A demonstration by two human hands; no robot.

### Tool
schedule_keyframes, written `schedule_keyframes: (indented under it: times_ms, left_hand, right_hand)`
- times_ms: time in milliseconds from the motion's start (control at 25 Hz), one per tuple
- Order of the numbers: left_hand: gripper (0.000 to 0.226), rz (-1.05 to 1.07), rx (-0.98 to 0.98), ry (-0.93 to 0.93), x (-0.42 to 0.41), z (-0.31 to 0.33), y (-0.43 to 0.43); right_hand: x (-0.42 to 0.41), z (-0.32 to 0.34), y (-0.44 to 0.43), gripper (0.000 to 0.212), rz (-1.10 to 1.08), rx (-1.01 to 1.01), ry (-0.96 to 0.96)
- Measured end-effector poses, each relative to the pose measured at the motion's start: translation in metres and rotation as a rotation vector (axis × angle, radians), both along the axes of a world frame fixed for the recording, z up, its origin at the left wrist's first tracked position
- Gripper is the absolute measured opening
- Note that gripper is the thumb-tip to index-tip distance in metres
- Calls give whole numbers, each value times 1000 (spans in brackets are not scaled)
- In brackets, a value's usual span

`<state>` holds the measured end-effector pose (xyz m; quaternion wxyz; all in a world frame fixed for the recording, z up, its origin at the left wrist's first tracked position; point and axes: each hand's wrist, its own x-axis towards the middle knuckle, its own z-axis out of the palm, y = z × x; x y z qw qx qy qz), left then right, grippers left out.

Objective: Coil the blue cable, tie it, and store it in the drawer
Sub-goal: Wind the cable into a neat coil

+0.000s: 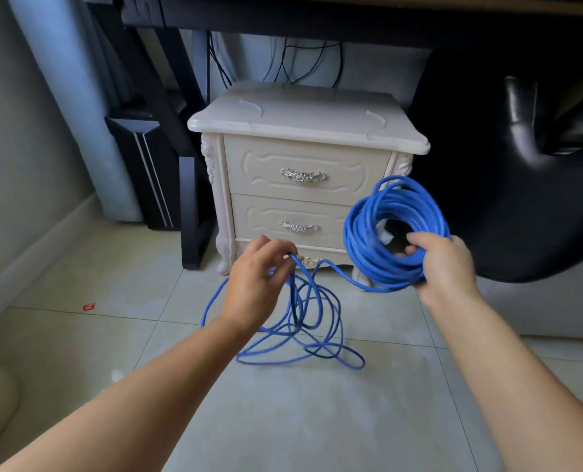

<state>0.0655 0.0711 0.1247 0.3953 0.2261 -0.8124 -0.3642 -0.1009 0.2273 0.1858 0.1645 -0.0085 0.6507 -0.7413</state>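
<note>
One blue cable (320, 321), two hands. Right hand (445, 264) closed around the wound coil (390, 229), held upright in front of the cabinet (303, 131). Left hand (256, 281) pinches a single strand between fingertips — the unwound remainder lies in loose loops on the tiled floor (317, 420). Cabinet has two drawers — upper (266, 172) and lower (266, 216) — both shut, each with one metal handle.

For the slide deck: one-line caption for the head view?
Right hand holds the coiled blue cable; left hand feeds loose slack before the closed nightstand.
</note>
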Motion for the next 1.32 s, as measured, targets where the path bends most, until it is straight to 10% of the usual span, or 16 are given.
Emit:
schedule_keyframes:
  times_ms: [280, 400, 720, 1040, 1320]
  left_hand:
    - [31, -247, 630, 307, -2, 46, 20]
    - [32, -297, 716, 145, -2, 44, 6]
    - [53, -523, 132, -674, 6, 46, 6]
    - [42, -185, -178, -649, 4, 43, 5]
    - [45, -48, -277, -639, 0, 39, 9]
  right_hand:
    - [35, -22, -13, 22, 302, 640, 579]
    - [50, -17, -13, 23, 486, 759, 704]
    - [59, -25, -15, 40, 877, 571, 618]
    - [62, -15, -20, 45, 909, -39, -14]
    - [75, -17, -38, 11, 695, 242, 260]
